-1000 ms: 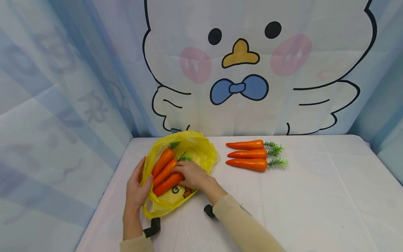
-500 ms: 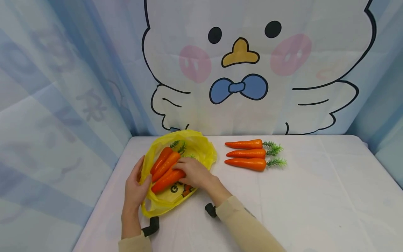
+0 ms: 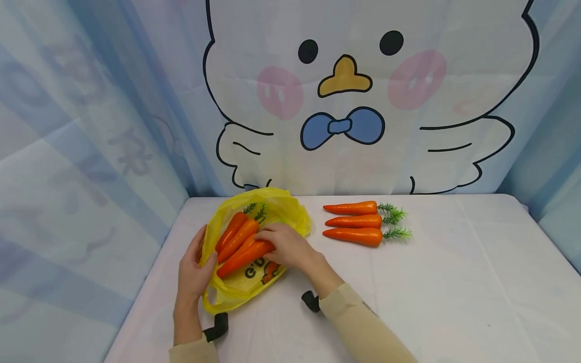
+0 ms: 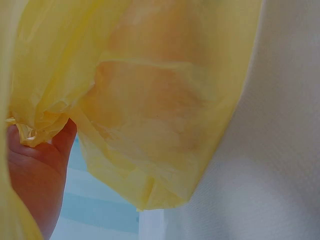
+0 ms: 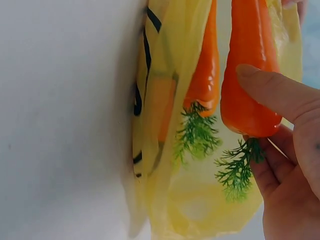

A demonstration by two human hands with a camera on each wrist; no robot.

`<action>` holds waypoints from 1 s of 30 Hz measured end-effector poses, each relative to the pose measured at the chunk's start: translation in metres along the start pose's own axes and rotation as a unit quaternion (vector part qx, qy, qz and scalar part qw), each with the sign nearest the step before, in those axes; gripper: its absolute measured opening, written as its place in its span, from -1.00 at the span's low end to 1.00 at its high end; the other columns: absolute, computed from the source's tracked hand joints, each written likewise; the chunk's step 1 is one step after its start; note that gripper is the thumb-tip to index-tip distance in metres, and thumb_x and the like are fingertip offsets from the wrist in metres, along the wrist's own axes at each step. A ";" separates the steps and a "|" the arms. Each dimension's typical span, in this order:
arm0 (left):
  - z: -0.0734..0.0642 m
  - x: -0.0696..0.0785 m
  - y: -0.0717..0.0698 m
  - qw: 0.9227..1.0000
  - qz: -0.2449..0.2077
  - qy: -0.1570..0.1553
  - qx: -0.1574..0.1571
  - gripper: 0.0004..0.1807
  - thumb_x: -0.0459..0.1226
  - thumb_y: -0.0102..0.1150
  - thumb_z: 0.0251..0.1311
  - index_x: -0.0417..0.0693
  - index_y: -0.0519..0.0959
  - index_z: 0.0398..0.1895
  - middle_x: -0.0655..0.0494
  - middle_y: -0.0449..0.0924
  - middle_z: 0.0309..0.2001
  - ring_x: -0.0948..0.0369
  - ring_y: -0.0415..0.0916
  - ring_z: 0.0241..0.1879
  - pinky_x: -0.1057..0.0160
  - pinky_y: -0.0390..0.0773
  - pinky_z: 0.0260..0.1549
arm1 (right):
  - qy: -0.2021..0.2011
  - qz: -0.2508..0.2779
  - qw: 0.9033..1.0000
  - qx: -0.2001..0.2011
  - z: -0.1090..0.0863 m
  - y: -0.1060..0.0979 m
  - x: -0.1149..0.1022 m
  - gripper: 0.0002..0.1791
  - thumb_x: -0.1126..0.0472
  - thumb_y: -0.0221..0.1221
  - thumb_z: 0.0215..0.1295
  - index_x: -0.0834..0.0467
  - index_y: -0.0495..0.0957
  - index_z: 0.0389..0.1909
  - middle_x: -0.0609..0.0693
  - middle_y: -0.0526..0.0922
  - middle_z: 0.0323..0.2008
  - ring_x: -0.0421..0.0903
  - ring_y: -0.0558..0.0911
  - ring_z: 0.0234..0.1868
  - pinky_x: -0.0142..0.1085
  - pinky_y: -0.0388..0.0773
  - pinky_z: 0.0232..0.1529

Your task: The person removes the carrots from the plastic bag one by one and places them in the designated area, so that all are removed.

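A yellow plastic bag (image 3: 277, 207) lies with its mouth spread, and several orange carrots (image 3: 232, 229) with green tops rest in it. My left hand (image 3: 194, 267) holds the bag's left edge; in the left wrist view the yellow film bunches at the fingers of that hand (image 4: 40, 170). My right hand (image 3: 288, 248) reaches into the bag and grips the nearest carrot (image 3: 245, 258) by its thick end. In the right wrist view the thumb lies across this carrot (image 5: 250, 100), its fingers behind, its leafy top hanging below. Another carrot (image 5: 204, 75) sits beside it.
To the right of the bag, three more carrots (image 3: 356, 236) lie in a row on the white table (image 3: 436, 287), tips pointing left. Behind the table hangs a curtain (image 3: 340, 166) with a cartoon bird, and another curtain (image 3: 91, 201) stands at the left.
My right hand has shifted slightly right, drawing the nearest carrot a little with it. The other carrots in the bag have shifted. My left hand stays on the bag's edge.
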State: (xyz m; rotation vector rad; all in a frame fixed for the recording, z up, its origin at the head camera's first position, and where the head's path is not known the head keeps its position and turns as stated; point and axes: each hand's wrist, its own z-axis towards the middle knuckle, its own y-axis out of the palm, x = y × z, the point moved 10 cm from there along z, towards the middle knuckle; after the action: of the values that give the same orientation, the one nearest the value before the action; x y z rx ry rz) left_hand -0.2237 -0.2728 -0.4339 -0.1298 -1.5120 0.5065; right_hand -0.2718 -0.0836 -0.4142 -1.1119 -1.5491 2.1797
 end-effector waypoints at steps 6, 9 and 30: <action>0.000 0.001 0.001 1.000 0.000 0.002 -0.001 -0.25 -0.41 0.08 0.39 0.11 0.14 0.60 0.10 0.14 0.54 0.08 0.09 0.49 0.01 0.19 0.41 | 0.009 0.010 1.000 0.013 -0.008 -0.014 0.005 -0.50 0.20 0.42 0.23 0.05 0.62 0.21 -0.04 0.57 0.17 -0.04 0.50 0.21 -0.19 0.39 0.32; 0.000 0.000 0.001 1.000 0.004 0.002 0.000 -0.25 -0.41 0.08 0.38 0.10 0.14 0.61 0.09 0.14 0.55 0.07 0.10 0.49 0.00 0.18 0.41 | 0.014 0.020 1.000 0.020 -0.013 -0.022 0.008 -0.52 0.22 0.41 0.23 0.05 0.63 0.20 -0.05 0.57 0.16 -0.04 0.49 0.20 -0.17 0.41 0.31; 0.000 -0.003 0.003 1.000 0.012 -0.010 0.006 -0.24 -0.41 0.07 0.38 0.13 0.13 0.61 0.09 0.14 0.54 0.06 0.11 0.48 -0.02 0.21 0.40 | 0.055 -0.003 0.993 0.101 -0.067 -0.070 0.050 -0.52 0.23 0.47 0.15 0.09 0.65 0.13 0.02 0.59 0.12 0.05 0.52 0.15 -0.04 0.47 0.25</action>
State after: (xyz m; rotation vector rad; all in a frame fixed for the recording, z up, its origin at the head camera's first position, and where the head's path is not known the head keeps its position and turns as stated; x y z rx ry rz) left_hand -0.2245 -0.2716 -0.4373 -0.1332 -1.5291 0.5370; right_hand -0.2742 0.0208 -0.3836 -1.1394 -1.2539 2.1737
